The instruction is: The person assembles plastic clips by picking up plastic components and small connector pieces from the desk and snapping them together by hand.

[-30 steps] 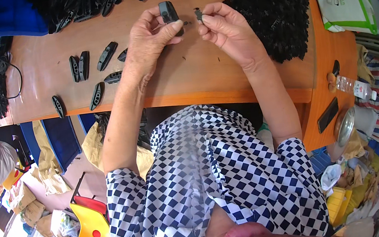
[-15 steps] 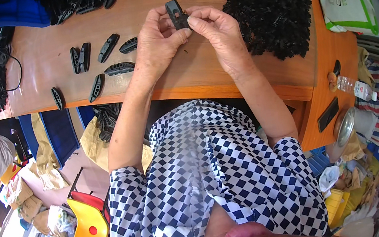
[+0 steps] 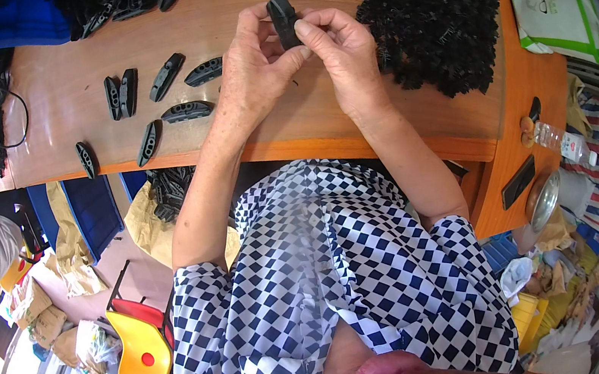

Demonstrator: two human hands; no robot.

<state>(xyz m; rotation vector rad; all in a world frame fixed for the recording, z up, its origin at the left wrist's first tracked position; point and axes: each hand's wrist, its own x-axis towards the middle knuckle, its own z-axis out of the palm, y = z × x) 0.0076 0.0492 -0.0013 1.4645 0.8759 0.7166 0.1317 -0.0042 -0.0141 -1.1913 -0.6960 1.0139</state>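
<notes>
and here we go, from the left: seven loose blocks (image 3: 167, 77) lie on the table (image 3: 58, 129), well apart from the work. next, the left hand (image 3: 257, 74), gripping the block (image 3: 283, 19) between thumb and fingers, up over the table. then the right hand (image 3: 344, 50), in close, thumb and fingers closed against that same block!

a second ago the hands were apart, a tiny clip pinched in the right; half a second ago they met. now the block is turned, a plain dark side showing, and the clip is out of sight. in the block or under the fingers? can't tell. it looks like the fitting stage, both hands on one piece, but whether it's seated i can't call. further right, the pile (image 3: 436, 15) of small black parts sits untouched.

on to the containers! below the table, a paper sack (image 3: 141, 228) with black pieces (image 3: 171, 197) showing at its mouth. far right, a yellow crate (image 3: 531, 323), contents unclear; a clear bottle (image 3: 561, 142) on its side, fill unreadable; and a white-and-green bag (image 3: 553, 6), insides hidden.
</notes>
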